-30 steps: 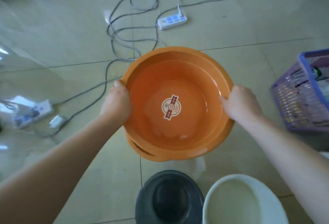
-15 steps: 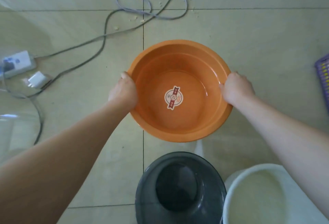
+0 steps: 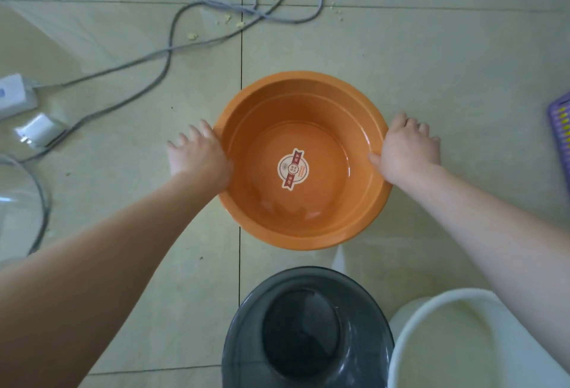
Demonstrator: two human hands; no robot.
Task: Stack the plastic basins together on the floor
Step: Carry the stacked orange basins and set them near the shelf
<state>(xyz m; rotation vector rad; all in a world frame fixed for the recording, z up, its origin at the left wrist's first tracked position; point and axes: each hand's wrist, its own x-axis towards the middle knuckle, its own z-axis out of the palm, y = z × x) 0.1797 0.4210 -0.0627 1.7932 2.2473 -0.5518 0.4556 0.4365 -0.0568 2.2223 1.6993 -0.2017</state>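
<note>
Grey cables [image 3: 216, 14] looping across the beige tiled floor [image 3: 431, 48], white power strip [image 3: 12, 94] at the left edge, white plug adapter [image 3: 38, 130] just beside it, yellowish crumbs [image 3: 228, 19] by the cables, purple basket [image 3: 559, 128] at the right edge.

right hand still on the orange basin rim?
Touching. In the head view the right hand lies against the orange basin rim, thumb over the inside edge, fingers spread loosely outside rather than gripping.
</note>
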